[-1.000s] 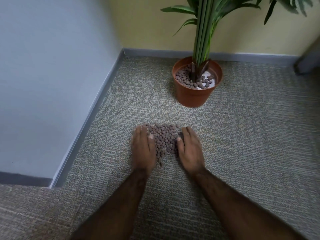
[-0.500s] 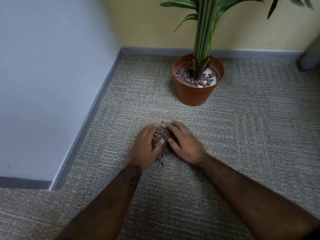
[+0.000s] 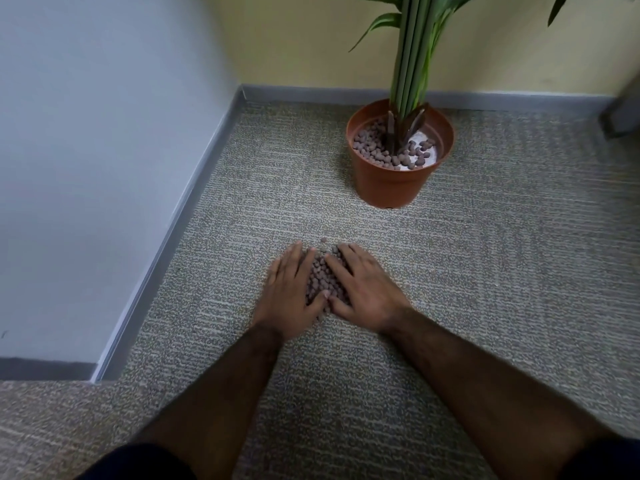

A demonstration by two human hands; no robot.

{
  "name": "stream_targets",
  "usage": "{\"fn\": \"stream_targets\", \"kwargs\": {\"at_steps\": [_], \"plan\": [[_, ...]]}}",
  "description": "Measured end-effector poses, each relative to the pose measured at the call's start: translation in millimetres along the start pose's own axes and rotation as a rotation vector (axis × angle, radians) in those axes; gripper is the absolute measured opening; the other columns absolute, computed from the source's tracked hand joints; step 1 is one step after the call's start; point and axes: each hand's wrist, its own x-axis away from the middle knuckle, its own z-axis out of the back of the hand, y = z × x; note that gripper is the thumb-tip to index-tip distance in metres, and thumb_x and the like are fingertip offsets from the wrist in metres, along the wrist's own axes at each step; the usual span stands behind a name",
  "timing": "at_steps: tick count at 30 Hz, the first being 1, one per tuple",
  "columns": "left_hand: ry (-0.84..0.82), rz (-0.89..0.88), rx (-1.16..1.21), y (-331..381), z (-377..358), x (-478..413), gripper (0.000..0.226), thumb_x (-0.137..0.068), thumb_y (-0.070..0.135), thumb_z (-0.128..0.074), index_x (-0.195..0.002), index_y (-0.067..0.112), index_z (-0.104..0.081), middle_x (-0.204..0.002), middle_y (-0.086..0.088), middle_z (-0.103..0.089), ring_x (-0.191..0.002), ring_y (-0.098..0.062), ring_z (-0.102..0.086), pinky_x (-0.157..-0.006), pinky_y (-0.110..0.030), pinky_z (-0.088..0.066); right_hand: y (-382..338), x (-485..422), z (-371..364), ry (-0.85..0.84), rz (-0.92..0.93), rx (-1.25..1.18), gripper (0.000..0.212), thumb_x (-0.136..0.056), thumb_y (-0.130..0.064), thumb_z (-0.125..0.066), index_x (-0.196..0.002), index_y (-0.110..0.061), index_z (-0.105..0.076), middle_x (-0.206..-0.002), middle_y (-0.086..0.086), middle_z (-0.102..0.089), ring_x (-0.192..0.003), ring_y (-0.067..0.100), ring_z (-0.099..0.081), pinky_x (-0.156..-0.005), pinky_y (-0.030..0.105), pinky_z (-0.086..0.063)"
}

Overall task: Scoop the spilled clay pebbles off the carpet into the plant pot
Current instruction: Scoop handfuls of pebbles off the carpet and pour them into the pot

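Observation:
A heap of brown clay pebbles (image 3: 321,279) lies on the grey carpet (image 3: 485,271), pressed between both my hands. My left hand (image 3: 292,296) cups the heap's left side and my right hand (image 3: 365,289) cups its right side. The thumbs meet at the near end and the fingertips almost meet at the far end. A few pebbles show beyond the fingertips. The terracotta plant pot (image 3: 389,187) stands upright farther away and to the right, with pebbles over part of its white filling.
Green plant stems (image 3: 410,53) rise from the pot. A pale wall with a grey skirting board (image 3: 173,220) runs along the left, and a yellow wall closes the back. A dark object (image 3: 623,109) sits at the far right edge.
My hands have swept inward from either side of a spread patch of pebbles and pushed it into a narrow heap between my palms.

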Motion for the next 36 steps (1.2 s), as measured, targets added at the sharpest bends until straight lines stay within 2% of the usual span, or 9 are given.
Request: {"fn": "stream_targets", "kwargs": {"at_steps": [4, 8, 12, 16, 18, 22, 27, 31, 36], "plan": [[-0.006, -0.064, -0.049, 4.1, 5.5, -16.6, 0.072, -0.092, 0.05, -0.041, -0.159, 0.026, -0.029, -0.164, -0.004, -0.03, -0.153, -0.022, -0.022, -0.125, -0.048, -0.014, -0.6, -10.2, 4.3, 0.019, 0.004, 0.027, 0.073, -0.096, -0.053, -0.044, -0.157, -0.014, -0.035, -0.16, 0.017, -0.033, -0.149, 0.035, -0.03, -0.126, 0.047, -0.021], [0.079, -0.066, -0.078, 11.7, 3.9, -14.2, 0.053, -0.093, 0.043, -0.047, -0.144, 0.025, -0.049, -0.139, -0.004, -0.052, -0.129, -0.025, -0.047, -0.108, -0.044, -0.035, -4.5, -7.0, 1.7, 0.172, 0.052, 0.106, 0.044, -0.096, -0.042, -0.045, -0.129, -0.014, -0.053, -0.128, 0.013, -0.053, -0.113, 0.029, -0.052, -0.101, 0.046, -0.047], [0.134, -0.058, -0.063, 13.1, 0.2, -7.6, 0.043, -0.094, 0.039, -0.046, -0.132, 0.021, -0.053, -0.128, -0.004, -0.053, -0.116, -0.026, -0.05, -0.1, -0.043, -0.04, -2.8, 1.4, -2.6, 0.227, 0.034, 0.152, 0.039, -0.096, -0.047, -0.045, -0.119, -0.017, -0.054, -0.116, 0.009, -0.054, -0.102, 0.027, -0.051, -0.088, 0.044, -0.044], [0.045, -0.062, 0.014, 9.3, -8.4, 6.5, 0.066, -0.089, 0.045, -0.047, -0.151, 0.023, -0.037, -0.16, 0.0, -0.035, -0.151, -0.022, -0.025, -0.121, -0.046, -0.022, 3.6, 15.1, -8.5, 0.134, 0.062, 0.143, 0.075, -0.094, -0.064, -0.039, -0.15, -0.015, -0.043, -0.149, 0.016, -0.045, -0.133, 0.032, -0.043, -0.107, 0.051, -0.038], [0.011, -0.089, 0.001, 7.1, -11.6, 10.9, 0.077, -0.087, 0.048, -0.046, -0.157, 0.022, -0.028, -0.167, 0.002, -0.024, -0.156, -0.019, -0.012, -0.124, -0.048, -0.013, 5.0, 16.8, -6.5, 0.091, 0.078, 0.125, 0.082, -0.093, -0.067, -0.038, -0.157, -0.015, -0.034, -0.158, 0.015, -0.038, -0.144, 0.032, -0.035, -0.113, 0.052, -0.034], [0.034, -0.099, -0.055, 7.4, -11.5, 9.4, 0.072, -0.091, 0.05, -0.047, -0.154, 0.019, -0.031, -0.163, -0.002, -0.031, -0.152, -0.022, -0.021, -0.122, -0.046, -0.017, 3.8, 13.0, -3.2, 0.057, 0.065, 0.141, 0.075, -0.094, -0.059, -0.04, -0.154, -0.014, -0.037, -0.155, 0.014, -0.04, -0.143, 0.031, -0.037, -0.113, 0.05, -0.035], [0.153, -0.127, -0.133, 13.0, -11.2, 6.8, 0.041, -0.096, 0.046, -0.047, -0.125, 0.017, -0.049, -0.128, -0.005, -0.051, -0.115, -0.026, -0.049, -0.099, -0.045, -0.041, 1.9, 1.3, -2.9, 0.182, 0.089, 0.243, 0.036, -0.096, -0.046, -0.042, -0.114, -0.017, -0.052, -0.11, 0.007, -0.054, -0.097, 0.025, -0.049, -0.083, 0.044, -0.044], [0.184, -0.105, -0.19, 20.4, -4.8, -4.7, 0.025, -0.099, 0.04, -0.043, -0.104, 0.017, -0.051, -0.104, -0.004, -0.051, -0.094, -0.024, -0.048, -0.083, -0.042, -0.043, 2.2, -6.4, -4.8, 0.214, 0.065, 0.242, 0.023, -0.099, -0.042, -0.043, -0.103, -0.02, -0.049, -0.099, 0.004, -0.053, -0.088, 0.022, -0.049, -0.07, 0.043, -0.049], [0.198, -0.101, -0.202, 23.9, -1.9, -14.2, 0.028, -0.098, 0.039, -0.045, -0.102, 0.014, -0.057, -0.096, -0.006, -0.058, -0.087, -0.025, -0.057, -0.071, -0.04, -0.049, 0.3, -4.2, -6.9, 0.209, 0.005, 0.229, 0.021, -0.102, -0.041, -0.04, -0.099, -0.02, -0.045, -0.097, 0.003, -0.054, -0.084, 0.021, -0.054, -0.052, 0.04, -0.053]]}}
